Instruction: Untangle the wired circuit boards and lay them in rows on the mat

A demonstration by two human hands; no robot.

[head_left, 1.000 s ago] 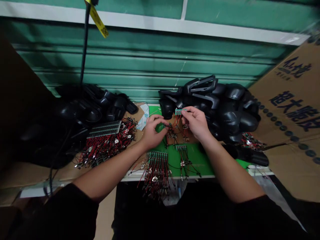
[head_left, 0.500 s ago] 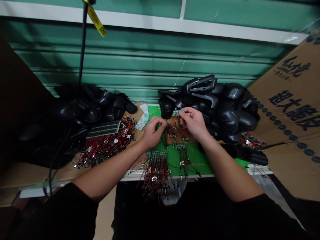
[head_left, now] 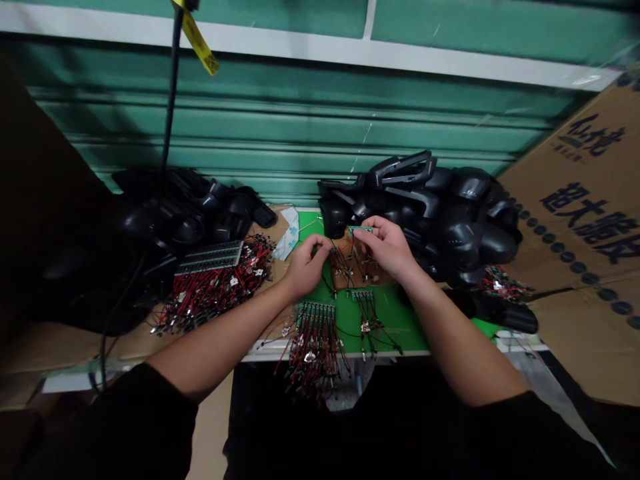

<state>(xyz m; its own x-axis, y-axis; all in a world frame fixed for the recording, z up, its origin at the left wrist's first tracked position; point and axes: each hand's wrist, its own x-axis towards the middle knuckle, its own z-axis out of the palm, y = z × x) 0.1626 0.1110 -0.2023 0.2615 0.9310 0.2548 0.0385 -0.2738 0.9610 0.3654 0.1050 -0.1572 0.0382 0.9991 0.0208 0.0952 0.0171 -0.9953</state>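
Note:
My right hand pinches the end of a small green circuit board strip, raised above a brown piece of cardboard; thin wires hang below it. To its left, my left hand has thumb and index finger together beside wired parts on the cardboard. Whatever lies between those left fingertips is too small to make out. Nearer me on the green mat rest a wider wired board strip and a short one. Red and black leads from the wider strip trail over the front edge.
Black plastic housings pile up at right and left. A stack of wired boards sits left of my left forearm. A printed cardboard box stands at right. A black cable hangs at left before the green wall.
My right hand has tipped the board strip and lowered it slightly, so its face shows less. My left hand keeps nearly the same place. The whole view has shifted a little.

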